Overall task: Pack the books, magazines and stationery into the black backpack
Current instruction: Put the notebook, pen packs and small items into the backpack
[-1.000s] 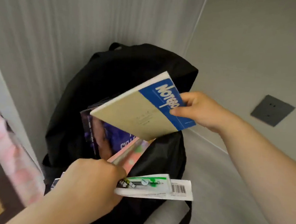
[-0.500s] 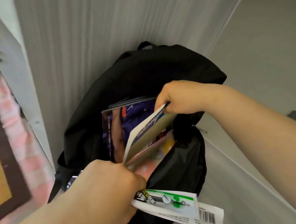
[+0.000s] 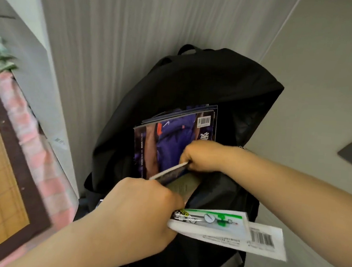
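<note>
Grey wall [image 3: 115, 41], black backpack [image 3: 208, 82] leaning on it at centre frame.
Right hand [image 3: 203, 156] pinches a notebook [image 3: 168, 173] edge inside the open backpack, before a magazine [image 3: 170, 137]; left hand [image 3: 142, 207], lower centre, clasps a stationery pack [image 3: 226, 229].

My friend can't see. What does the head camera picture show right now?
A person's right hand pushes a thin notebook down into an open black backpack that leans against a grey wall. Magazines stick up inside the bag. The left hand is at the opening, holding white stationery packets printed with green and a barcode.
</note>
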A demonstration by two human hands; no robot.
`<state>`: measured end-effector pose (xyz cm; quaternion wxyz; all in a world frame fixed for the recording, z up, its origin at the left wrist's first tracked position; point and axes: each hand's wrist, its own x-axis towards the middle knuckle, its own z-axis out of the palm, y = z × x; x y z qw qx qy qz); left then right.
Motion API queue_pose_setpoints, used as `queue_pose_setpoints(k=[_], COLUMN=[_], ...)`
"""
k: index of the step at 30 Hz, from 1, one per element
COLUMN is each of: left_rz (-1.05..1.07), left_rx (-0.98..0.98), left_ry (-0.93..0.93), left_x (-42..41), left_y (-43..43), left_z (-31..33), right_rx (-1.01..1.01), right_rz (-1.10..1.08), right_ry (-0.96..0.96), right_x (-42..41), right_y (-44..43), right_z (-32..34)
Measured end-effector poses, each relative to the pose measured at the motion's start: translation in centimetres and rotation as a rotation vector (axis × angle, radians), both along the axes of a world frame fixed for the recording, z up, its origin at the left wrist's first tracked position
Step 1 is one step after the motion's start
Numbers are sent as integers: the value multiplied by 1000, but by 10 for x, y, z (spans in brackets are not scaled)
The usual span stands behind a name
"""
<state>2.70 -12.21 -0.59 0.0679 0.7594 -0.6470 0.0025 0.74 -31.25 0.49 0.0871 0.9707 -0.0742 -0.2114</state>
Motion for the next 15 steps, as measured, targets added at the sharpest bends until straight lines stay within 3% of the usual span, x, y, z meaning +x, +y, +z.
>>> queue_pose_setpoints(k=[5, 10, 15], left_rz=[28, 59, 168], left_rx=[15, -14, -20], left_ry=[85, 233, 549], left_x=[5, 9, 24], left_y=[-2, -4, -7], left_z=[-4, -3, 7], right_rx=[55, -23, 244], right_rz=[-65, 14, -238], right_ry=[170, 162, 51], right_x=[-13, -19, -29], right_y=[-2, -3, -1], right_z=[-28, -29, -9])
